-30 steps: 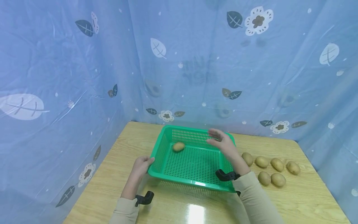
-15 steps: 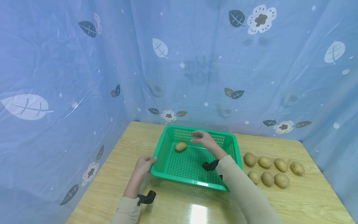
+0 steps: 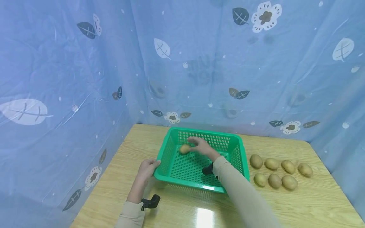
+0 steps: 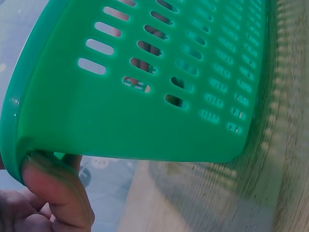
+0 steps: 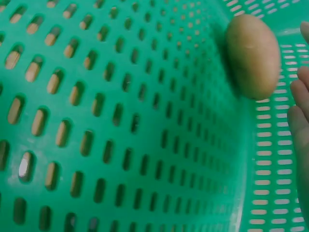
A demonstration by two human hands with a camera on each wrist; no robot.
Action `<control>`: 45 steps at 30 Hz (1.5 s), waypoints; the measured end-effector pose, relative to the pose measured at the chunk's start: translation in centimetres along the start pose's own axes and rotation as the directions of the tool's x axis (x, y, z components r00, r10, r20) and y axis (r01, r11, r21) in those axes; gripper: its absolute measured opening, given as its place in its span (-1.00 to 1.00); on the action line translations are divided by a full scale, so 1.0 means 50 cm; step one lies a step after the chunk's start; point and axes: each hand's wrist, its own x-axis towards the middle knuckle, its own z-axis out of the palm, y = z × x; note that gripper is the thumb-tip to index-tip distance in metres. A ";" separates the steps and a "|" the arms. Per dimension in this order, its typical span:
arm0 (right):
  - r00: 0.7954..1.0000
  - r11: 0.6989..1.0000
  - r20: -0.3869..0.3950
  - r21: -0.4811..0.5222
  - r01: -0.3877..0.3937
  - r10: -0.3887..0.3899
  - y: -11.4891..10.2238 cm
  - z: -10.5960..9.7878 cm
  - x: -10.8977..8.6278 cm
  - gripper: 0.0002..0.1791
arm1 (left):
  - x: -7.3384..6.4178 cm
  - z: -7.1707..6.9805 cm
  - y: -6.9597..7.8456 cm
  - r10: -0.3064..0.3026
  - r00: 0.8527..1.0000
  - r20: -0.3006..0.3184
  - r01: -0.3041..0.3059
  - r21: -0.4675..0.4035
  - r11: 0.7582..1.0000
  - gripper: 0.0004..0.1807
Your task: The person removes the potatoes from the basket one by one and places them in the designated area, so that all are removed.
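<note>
A green plastic basket [image 3: 201, 186] with slotted walls stands on the wooden table. My left hand [image 3: 147, 167] grips its left rim near the front corner; in the left wrist view the fingers [image 4: 58, 188] curl at that rim. Inside the basket, toward the back left, lies one potato [image 3: 184, 149], seen whole in the right wrist view. My right hand [image 3: 201, 146] reaches over the basket with its fingers spread, just to the right of that potato, holding nothing. Part of this hand shows at the right edge of the right wrist view.
Several potatoes [image 3: 275, 181] lie in two rows on the table [image 3: 319, 202] to the right of the basket. A blue curtain [image 3: 182, 63] with leaf and flower prints hangs behind and along the left side. Both wrists carry black camera mounts.
My right hand has moved left and down across the basket, from its right side to beside the potato. My left hand keeps its grip on the rim.
</note>
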 end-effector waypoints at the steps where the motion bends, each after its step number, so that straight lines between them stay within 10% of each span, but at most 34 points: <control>1: 1.000 1.000 0.009 0.004 0.003 -0.003 0.002 0.002 0.002 -0.38 | 0.000 0.000 0.000 -0.001 1.000 0.000 0.001 -0.005 1.000 -0.61; 45: 1.000 0.963 0.027 -0.269 0.012 -0.005 0.042 0.042 0.049 -0.50 | 0.000 0.005 -0.002 0.010 1.000 -0.005 -0.010 -0.009 1.000 -0.61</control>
